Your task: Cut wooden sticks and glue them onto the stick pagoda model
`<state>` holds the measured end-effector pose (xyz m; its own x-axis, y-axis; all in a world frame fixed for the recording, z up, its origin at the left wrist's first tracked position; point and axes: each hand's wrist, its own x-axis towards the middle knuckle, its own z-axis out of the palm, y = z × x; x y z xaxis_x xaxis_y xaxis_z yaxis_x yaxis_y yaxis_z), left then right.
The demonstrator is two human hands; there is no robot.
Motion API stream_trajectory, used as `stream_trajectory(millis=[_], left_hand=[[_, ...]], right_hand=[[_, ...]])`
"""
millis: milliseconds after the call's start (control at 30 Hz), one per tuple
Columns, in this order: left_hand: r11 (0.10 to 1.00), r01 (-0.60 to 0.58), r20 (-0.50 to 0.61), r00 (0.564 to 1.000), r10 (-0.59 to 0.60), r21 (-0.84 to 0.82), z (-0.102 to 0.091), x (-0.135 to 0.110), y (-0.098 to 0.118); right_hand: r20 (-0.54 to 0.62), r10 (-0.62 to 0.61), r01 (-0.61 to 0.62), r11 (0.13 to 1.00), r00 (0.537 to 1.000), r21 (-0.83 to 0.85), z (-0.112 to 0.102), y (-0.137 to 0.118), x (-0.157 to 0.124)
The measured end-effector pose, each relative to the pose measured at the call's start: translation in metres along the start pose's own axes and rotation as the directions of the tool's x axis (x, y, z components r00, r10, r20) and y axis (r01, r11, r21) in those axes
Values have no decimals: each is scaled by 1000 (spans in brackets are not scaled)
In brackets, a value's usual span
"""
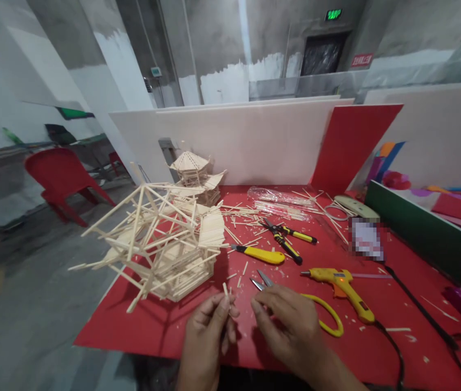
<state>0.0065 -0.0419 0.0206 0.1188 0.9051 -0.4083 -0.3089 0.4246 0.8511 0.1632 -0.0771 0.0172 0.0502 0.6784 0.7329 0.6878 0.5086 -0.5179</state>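
Observation:
Between the thumb and fingers of my left hand [213, 328] is a short wooden stick [225, 289], pointing upward. My right hand [290, 326] is closed in a pinch a little to the right; whatever its fingertips may hold is hidden. Under that hand lie scissors with a yellow handle [330, 315], their blades showing past the knuckles; the hand covers their middle. Left of my hands stands a half-open pavilion model [173, 255] built of thin sticks, with bare roof ribs and a slatted panel on one side.
A yellow utility knife [261, 254], pliers [285, 239] and a corded yellow glue gun [342, 282] lie on the red tabletop [271, 355]. Behind them are scattered sticks and a plastic-wrapped bundle [283, 202]. A finished-looking pavilion [192, 165] stands at the back. A green-sided box [418, 233] borders the right.

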Motion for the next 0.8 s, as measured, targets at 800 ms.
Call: stream_trajectory(millis=[800], left_hand=[[721, -425, 129, 894, 429, 547, -9, 23, -22]], right_hand=[[494, 520, -449, 853, 697, -265, 53, 74, 60]])
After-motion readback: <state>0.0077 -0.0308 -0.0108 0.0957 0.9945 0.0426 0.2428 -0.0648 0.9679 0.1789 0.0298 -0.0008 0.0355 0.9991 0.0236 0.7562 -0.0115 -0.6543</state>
